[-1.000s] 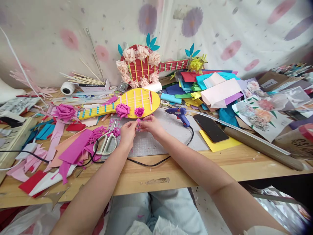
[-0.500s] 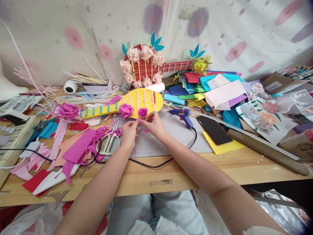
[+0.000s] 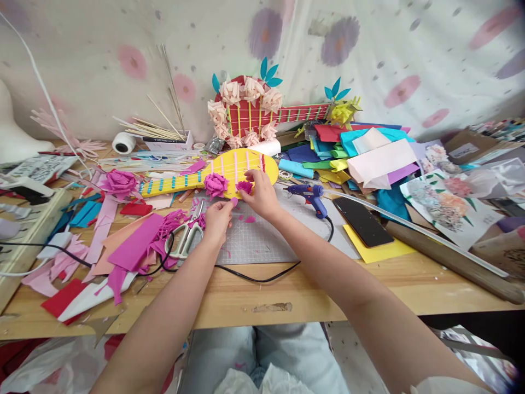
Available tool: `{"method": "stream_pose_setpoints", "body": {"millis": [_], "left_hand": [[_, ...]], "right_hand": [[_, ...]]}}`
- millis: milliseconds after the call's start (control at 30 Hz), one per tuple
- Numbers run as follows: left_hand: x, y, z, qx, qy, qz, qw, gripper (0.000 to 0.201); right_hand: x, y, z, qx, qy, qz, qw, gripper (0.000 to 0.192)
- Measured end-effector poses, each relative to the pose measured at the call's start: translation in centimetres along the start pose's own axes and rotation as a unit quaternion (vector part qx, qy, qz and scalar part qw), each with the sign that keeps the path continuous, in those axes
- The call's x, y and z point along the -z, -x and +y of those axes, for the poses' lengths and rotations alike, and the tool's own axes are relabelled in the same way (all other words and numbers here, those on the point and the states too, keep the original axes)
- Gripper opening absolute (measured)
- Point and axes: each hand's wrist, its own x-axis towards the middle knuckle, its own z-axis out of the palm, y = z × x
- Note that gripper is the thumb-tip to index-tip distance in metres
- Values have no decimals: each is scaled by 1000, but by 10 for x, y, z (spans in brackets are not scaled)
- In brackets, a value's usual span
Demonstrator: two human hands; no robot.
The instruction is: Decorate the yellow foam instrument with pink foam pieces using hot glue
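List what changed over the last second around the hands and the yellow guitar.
The right hand moved forward off the small pink piece to the smaller pink flower on the yellow guitar. The left hand kept pinching the piece over the cutting mat. Scissors, glue gun and phone stayed put.

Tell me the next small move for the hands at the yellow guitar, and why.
Probably bring the small pink piece in the left hand up beside the small pink flower on the yellow guitar. The right hand already has fingertips on that flower, and the piece sits just below it, off the guitar.
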Motion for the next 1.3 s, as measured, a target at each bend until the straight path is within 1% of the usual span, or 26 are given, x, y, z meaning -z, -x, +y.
{"method": "stream_pose_setpoints", "body": {"millis": [167, 300, 433, 700, 1067, 1200, 1300], "left_hand": [[-6, -2, 4, 20, -15, -9, 1000, 24], [-12, -3, 12, 29, -40, -10, 999, 24], [-16, -3, 16, 35, -66, -9, 997, 24], [-17, -7, 11, 35, -88, -1, 995, 23], [-19, -8, 9, 38, -64, -10, 997, 24], [-18, -8, 8, 37, -56, -22, 998, 20], [-17, -7, 11, 50, -41, -16, 998, 22]], "right_hand": [[1, -4, 4, -77, -85, -2, 993, 31], [1, -4, 5, -109, -100, -9, 989, 32], [2, -3, 3, -115, -98, -11, 988, 30], [1, -2, 4, -124, -83, -17, 989, 28], [-1, 5, 6, -113, -85, 5, 990, 26], [1, 6, 6, -118, -85, 1, 989, 25], [2, 6, 5, -122, -83, -5, 989, 24]]}}
